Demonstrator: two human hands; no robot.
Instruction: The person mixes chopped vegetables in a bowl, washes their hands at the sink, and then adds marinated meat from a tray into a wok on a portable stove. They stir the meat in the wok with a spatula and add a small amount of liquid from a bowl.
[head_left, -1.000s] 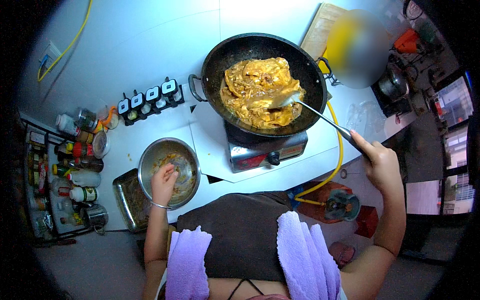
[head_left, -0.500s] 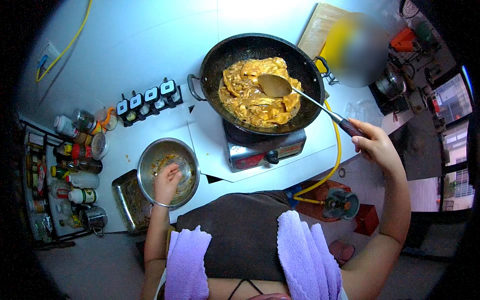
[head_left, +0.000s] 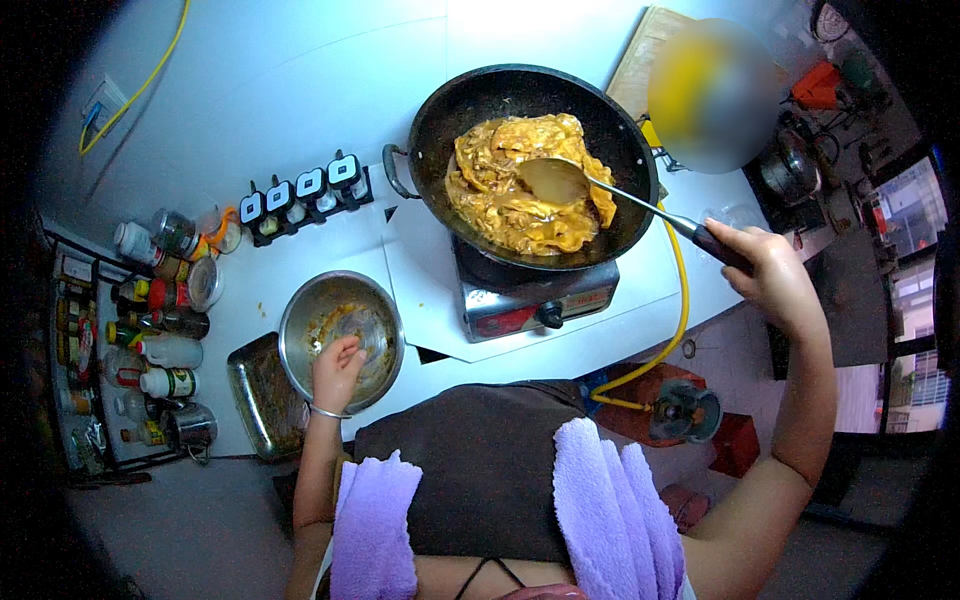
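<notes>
My right hand (head_left: 772, 272) is closed round the dark handle of a metal ladle (head_left: 690, 230). The ladle's rounded head rests among yellow-brown pieces of food in sauce (head_left: 520, 222), inside a black wok (head_left: 622, 150). Under the wok is a silver single-burner gas stove (head_left: 585, 290) with a black knob. Over the steel mixing bowl (head_left: 296, 318) hovers my left hand (head_left: 340, 375), its fingers loosely curled and nothing visible in them. Smears of yellowish residue line that bowl.
A stained metal tray (head_left: 250, 400) lies left of the bowl. Behind it stands a black rack of seasoning boxes (head_left: 305, 200). Bottles and jars (head_left: 170, 350) crowd the left side. A yellow hose (head_left: 672, 345) runs down to a gas cylinder (head_left: 690, 410). At the back right leans a wooden board (head_left: 635, 60).
My right hand has shifted a little to the right, and the ladle's head sits slightly lower in the food. My left hand stays over the bowl. The whole view has moved slightly.
</notes>
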